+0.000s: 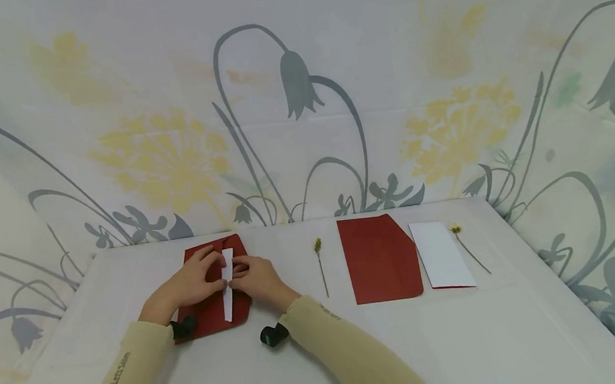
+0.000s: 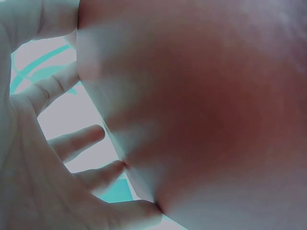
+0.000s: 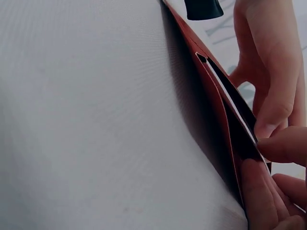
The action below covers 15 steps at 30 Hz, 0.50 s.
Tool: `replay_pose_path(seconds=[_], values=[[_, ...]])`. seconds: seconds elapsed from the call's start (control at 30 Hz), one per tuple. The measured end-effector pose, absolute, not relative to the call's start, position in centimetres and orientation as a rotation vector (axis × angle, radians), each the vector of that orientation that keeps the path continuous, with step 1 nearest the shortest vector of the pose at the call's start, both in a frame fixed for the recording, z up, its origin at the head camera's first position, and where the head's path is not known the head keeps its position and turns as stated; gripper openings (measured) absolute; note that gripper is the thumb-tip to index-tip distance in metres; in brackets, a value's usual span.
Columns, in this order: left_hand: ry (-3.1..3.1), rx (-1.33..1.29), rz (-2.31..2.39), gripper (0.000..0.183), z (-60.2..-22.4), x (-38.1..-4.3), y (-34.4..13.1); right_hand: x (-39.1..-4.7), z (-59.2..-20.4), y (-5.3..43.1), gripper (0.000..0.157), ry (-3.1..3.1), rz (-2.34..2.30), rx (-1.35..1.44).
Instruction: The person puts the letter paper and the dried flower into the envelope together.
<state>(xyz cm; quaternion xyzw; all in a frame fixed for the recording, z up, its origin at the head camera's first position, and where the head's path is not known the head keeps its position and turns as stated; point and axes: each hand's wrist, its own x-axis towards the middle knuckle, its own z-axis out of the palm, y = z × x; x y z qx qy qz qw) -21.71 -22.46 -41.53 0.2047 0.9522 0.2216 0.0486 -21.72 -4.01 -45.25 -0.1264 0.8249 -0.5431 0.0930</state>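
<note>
A red envelope (image 1: pixel 209 319) lies at the table's left, with a narrow white card (image 1: pixel 229 308) standing out of its mouth. My left hand (image 1: pixel 189 281) holds the card from the left, thumb and fingertips at its edge. From the right, my right hand (image 1: pixel 263 281) grips the envelope's mouth. In the right wrist view, the white card (image 3: pixel 232 103) sits between the spread red walls (image 3: pixel 211 86). One right finger (image 3: pixel 259 191) reaches into the opening, and the left hand (image 3: pixel 273 57) meets the card's edge. A blurred reddish surface (image 2: pixel 201 110) fills most of the left wrist view.
A second red envelope (image 1: pixel 381 258) lies flat right of centre, beside another white card (image 1: pixel 441 253). Two dried flowers rest there: one yellowish sprig (image 1: pixel 318 245) between the envelopes, one pale bloom (image 1: pixel 455 228) at the far right. A flowered cloth (image 1: pixel 304 155) hangs behind the white table (image 1: pixel 301 369).
</note>
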Motion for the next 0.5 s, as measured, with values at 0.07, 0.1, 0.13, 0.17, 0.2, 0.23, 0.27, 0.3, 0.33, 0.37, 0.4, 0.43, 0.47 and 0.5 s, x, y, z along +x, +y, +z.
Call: replay_pose_path(seconds=[0.07, 0.1, 0.13, 0.17, 0.2, 0.23, 0.27, 0.3, 0.33, 0.37, 0.4, 0.43, 0.47, 0.5], values=[[2.910, 0.634, 0.673, 0.032, -41.53, -21.65, -22.48, -21.66, -45.38, -4.07, 0.048, 2.447, -1.633, -0.389], [2.915, 0.633, 0.672, 0.032, -41.56, -21.64, -22.50, -21.61, -45.42, -4.12, 0.048, 2.452, -1.642, -0.391], [2.918, 0.632, 0.670, 0.033, -41.57, -21.61, -22.51, -21.54, -45.47, -4.18, 0.048, 2.457, -1.658, -0.400], [2.922, 0.630, 0.666, 0.033, -41.58, -21.60, -22.53, -21.48, -45.50, -4.22, 0.048, 2.457, -1.679, -0.404], [2.926, 0.630, 0.662, 0.033, -41.60, -21.60, -22.55, -21.39, -45.52, -4.25, 0.049, 2.450, -1.705, -0.399], [2.929, 0.631, 0.662, 0.033, -41.57, -21.60, -22.56, -21.33, -45.58, -4.27, 0.050, 2.443, -1.736, -0.400], [2.932, 0.632, 0.664, 0.033, -41.55, -21.61, -22.58, -21.27, -45.62, -4.28, 0.051, 2.435, -1.761, -0.397], [2.934, 0.631, 0.664, 0.033, -41.52, -21.61, -22.59, -21.23, -45.67, -4.28, 0.051, 2.430, -1.779, -0.397], [2.937, 0.631, 0.662, 0.033, -41.50, -21.63, -22.60, -21.22, -45.72, -4.28, 0.051, 2.418, -1.802, -0.398], [2.939, 0.634, 0.661, 0.033, -41.51, -21.67, -22.63, -21.22, -45.78, -4.25, 0.052, 2.408, -1.818, -0.398], [2.940, 0.636, 0.661, 0.033, -41.49, -21.69, -22.66, -21.22, -45.83, -4.23, 0.051, 2.404, -1.825, -0.398], [2.940, 0.637, 0.664, 0.033, -41.48, -21.73, -22.68, -21.22, -45.88, -4.19, 0.051, 2.407, -1.826, -0.403], [2.939, 0.635, 0.664, 0.032, -41.50, -21.77, -22.70, -21.26, -45.93, -4.17, 0.050, 2.410, -1.824, -0.405], [2.938, 0.633, 0.664, 0.032, -41.53, -21.82, -22.73, -21.29, -45.97, -4.15, 0.048, 2.415, -1.825, -0.411]])
